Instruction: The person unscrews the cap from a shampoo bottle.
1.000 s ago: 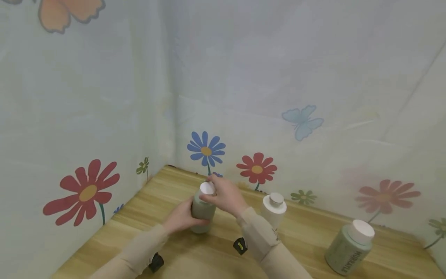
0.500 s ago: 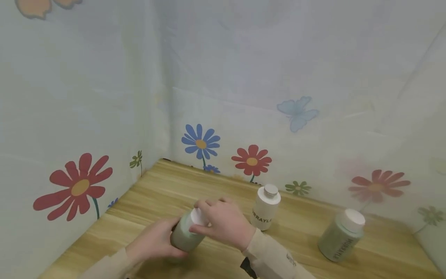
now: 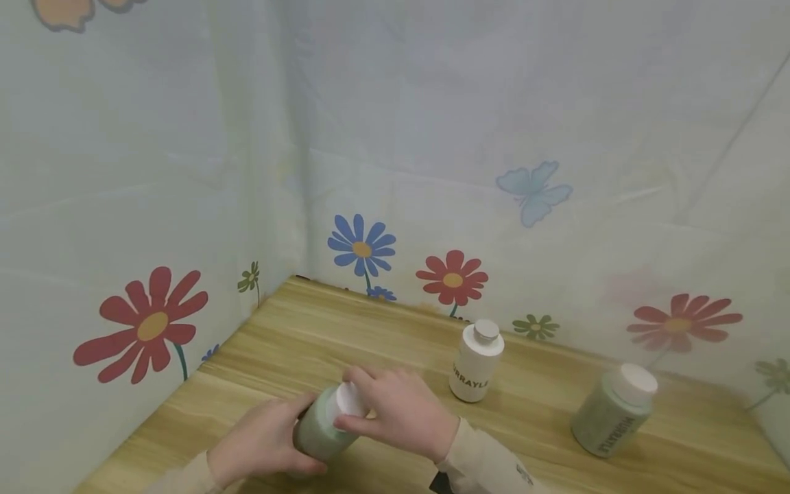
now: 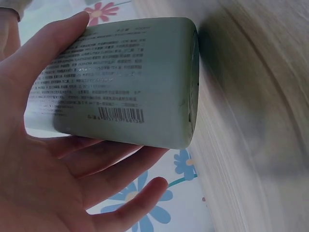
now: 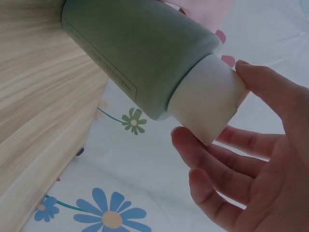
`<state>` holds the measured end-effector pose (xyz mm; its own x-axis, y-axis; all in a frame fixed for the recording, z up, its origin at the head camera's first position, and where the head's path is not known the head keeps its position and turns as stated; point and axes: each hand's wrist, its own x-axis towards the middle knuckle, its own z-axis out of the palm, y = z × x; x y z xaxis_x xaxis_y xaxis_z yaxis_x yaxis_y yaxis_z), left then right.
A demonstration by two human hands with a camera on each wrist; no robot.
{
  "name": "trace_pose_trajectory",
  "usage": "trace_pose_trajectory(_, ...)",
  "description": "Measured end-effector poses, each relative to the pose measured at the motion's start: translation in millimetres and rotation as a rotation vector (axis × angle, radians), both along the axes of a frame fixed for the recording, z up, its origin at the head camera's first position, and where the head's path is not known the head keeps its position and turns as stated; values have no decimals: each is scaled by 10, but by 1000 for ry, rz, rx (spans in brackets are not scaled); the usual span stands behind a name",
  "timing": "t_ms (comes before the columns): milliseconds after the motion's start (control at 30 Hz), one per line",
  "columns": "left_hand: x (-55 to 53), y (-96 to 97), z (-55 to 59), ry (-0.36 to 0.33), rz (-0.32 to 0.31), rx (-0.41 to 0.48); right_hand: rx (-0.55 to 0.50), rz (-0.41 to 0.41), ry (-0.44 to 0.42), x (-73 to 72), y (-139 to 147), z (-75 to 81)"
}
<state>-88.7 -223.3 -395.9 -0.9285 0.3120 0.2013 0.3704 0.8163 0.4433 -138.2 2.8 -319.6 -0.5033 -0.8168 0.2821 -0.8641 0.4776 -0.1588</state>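
A pale green bottle (image 3: pixel 319 431) with a white cap (image 3: pixel 350 403) leans to one side between both hands, over the near part of the wooden table. Around its body curl the thumb and fingers of my left hand (image 3: pixel 256 439). Fine print and a barcode (image 4: pixel 120 115) face that palm in the left wrist view, and the bottle's base is right at the table surface. My right hand (image 3: pixel 404 412) grips the cap between thumb and fingers; the right wrist view shows the cap (image 5: pixel 207 99) seated on the bottle's shoulder.
A white bottle (image 3: pixel 475 367) with a small white cap stands beyond my right hand. Farther right stands another green bottle (image 3: pixel 607 418) with a white cap. Flower-printed curtains (image 3: pixel 395 171) rise along the back and left edges of the wooden table (image 3: pixel 308 329).
Both hands have brought the green bottle nearer and a little left, and it has gone from nearly upright to tilted. The right sleeve no longer covers the white bottle.
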Motion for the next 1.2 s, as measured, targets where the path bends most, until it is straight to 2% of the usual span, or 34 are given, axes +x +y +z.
trace_pose_trajectory(167,-21,9,-1,-12,-22,8,4,41,-6,-4,35,-8)
trace_pose_trajectory(367,-44,10,12,-62,-49,28,52,144,-52,-50,93,25)
trace_pose_trajectory(500,-65,22,32,-65,-55,21,73,181,-36,-72,121,56)
trace_pose_trajectory(600,-82,28,37,-64,-61,24,66,152,-64,-71,131,70)
trace_pose_trajectory(733,-93,34,31,-63,-61,28,30,43,-97,-70,122,61)
trace_pose_trajectory(867,-98,37,33,-69,-51,18,-5,-33,-43,-76,102,38)
trace_pose_trajectory(1033,-87,18,52,-108,-40,11,-23,-16,41,-69,65,14)
trace_pose_trajectory(1200,-69,-23,49,-136,-40,14,48,82,89,-71,38,48)
